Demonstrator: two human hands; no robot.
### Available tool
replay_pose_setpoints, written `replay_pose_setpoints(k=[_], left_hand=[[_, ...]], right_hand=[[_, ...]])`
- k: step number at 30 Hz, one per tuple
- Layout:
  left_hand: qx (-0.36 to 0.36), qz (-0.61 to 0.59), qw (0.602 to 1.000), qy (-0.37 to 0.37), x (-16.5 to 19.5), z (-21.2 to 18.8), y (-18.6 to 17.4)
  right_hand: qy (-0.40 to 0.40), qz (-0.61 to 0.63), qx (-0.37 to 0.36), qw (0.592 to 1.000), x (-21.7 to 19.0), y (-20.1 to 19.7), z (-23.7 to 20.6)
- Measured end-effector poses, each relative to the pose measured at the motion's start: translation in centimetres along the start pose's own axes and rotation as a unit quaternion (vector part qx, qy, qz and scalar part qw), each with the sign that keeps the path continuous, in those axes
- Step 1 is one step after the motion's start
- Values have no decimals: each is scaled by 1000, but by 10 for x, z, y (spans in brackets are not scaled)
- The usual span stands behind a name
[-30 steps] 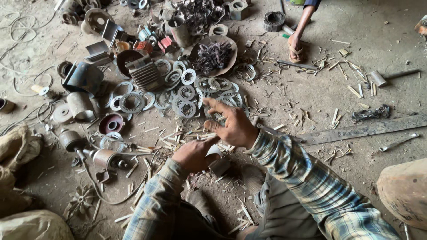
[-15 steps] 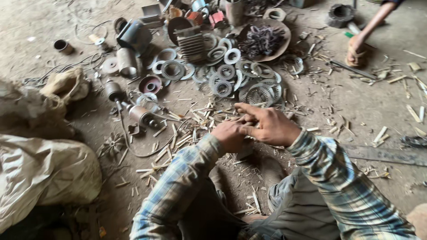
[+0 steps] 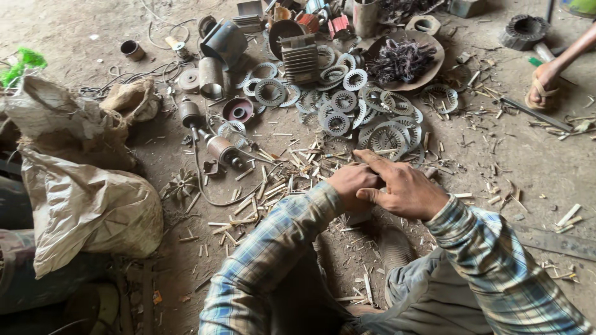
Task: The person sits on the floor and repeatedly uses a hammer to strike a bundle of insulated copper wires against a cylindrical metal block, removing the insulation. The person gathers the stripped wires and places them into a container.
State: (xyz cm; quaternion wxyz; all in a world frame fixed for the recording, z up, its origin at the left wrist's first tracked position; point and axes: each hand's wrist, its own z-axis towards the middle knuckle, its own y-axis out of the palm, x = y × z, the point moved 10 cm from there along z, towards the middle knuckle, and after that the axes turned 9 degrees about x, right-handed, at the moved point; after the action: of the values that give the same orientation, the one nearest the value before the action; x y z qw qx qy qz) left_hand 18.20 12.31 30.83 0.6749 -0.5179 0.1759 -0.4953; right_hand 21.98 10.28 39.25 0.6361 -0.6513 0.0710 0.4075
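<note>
Over the littered floor, the left hand is fisted, its grip on something I cannot tell, while the right hand rests against it, fingers loosely spread, near toothed metal rings.

Toothed rings beyond the hands; sacks left; sandalled foot far right

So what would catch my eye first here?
Probably the hands, left and right, pressed together low in the middle over wood splinters. Just beyond them lies a heap of toothed metal rings, and a bowl of dark wire sits behind that.
</note>
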Motion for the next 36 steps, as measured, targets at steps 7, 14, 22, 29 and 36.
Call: replay_pose_setpoints(k=[7, 14, 22, 29, 36], left_hand=[[-63, 100, 988, -96, 3, 7, -20], [205, 79, 975, -9, 43, 16, -102], [161, 64, 978, -115, -3, 9, -76], [-18, 65, 991, -119, -32, 4, -36], [74, 111, 989, -57, -61, -15, -9]], right_hand=[[-130, 70, 82, 986, -13, -14, -3], [-188, 106, 193, 957, -18, -39, -21], [-268, 150, 256, 916, -25, -64, -40], [-185, 142, 244, 941, -9, -61, -17], [-74, 164, 223, 958, 35, -40, -53]])
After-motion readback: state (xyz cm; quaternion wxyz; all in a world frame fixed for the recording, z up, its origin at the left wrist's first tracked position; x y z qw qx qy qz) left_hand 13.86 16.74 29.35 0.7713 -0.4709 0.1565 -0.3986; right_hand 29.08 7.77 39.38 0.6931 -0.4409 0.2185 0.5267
